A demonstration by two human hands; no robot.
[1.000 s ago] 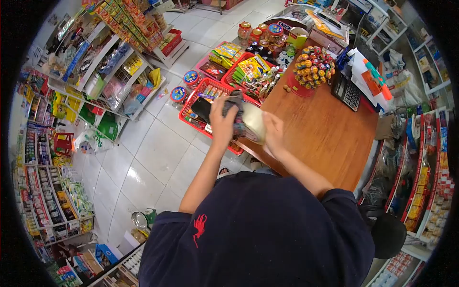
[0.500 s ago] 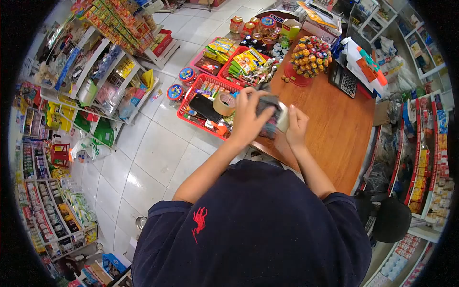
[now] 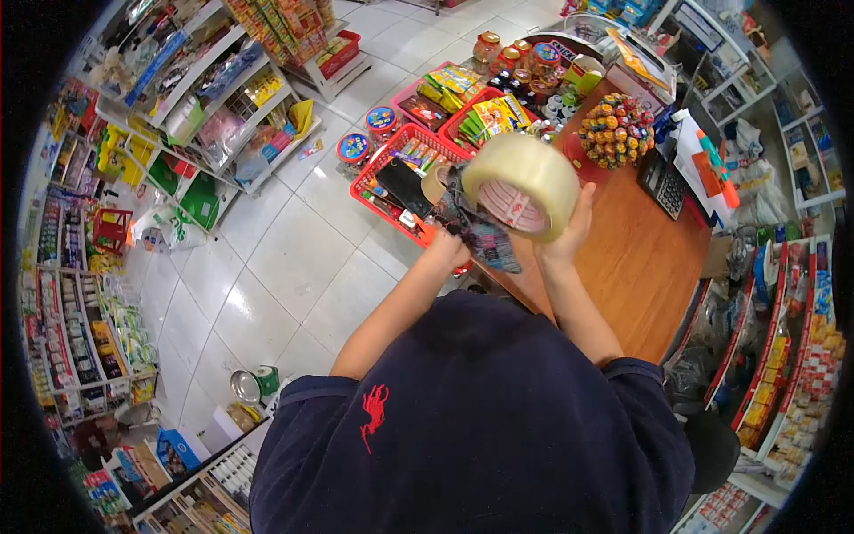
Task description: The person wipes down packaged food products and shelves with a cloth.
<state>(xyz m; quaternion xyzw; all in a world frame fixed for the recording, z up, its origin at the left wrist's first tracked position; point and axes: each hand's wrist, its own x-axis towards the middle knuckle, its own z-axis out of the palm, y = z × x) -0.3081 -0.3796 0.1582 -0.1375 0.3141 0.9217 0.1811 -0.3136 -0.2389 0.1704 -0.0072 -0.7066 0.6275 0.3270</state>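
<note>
My right hand [image 3: 569, 230] grips a large roll of clear packing tape [image 3: 556, 173], tilted with its cardboard core facing left. A dark, crumpled plastic-wrapped bundle [image 3: 491, 242] is between my hands, below and left of the roll. My left hand [image 3: 445, 251] is closed at the bundle's left edge, its fingertips partly hidden. Just beside that hand, an orange-handled item [image 3: 425, 230] lies at the corner of a red basket [image 3: 389, 212]. A black phone-like object [image 3: 403, 185] and a smaller tape roll [image 3: 434, 184], partly covered, sit in this basket.
Along the wooden counter [image 3: 636, 267] stand a lollipop display [image 3: 616, 131], a calculator [image 3: 664, 182] and several lidded jars [image 3: 507, 59]. Snack packets [image 3: 494, 120] fill another basket. Shelves of goods line both sides, and a black rounded object [image 3: 712, 452] is behind at right.
The tape roll has come up toward the camera and turned its core into view. My left hand has moved from over the bundle to its lower left edge. The whole view has shifted slightly.
</note>
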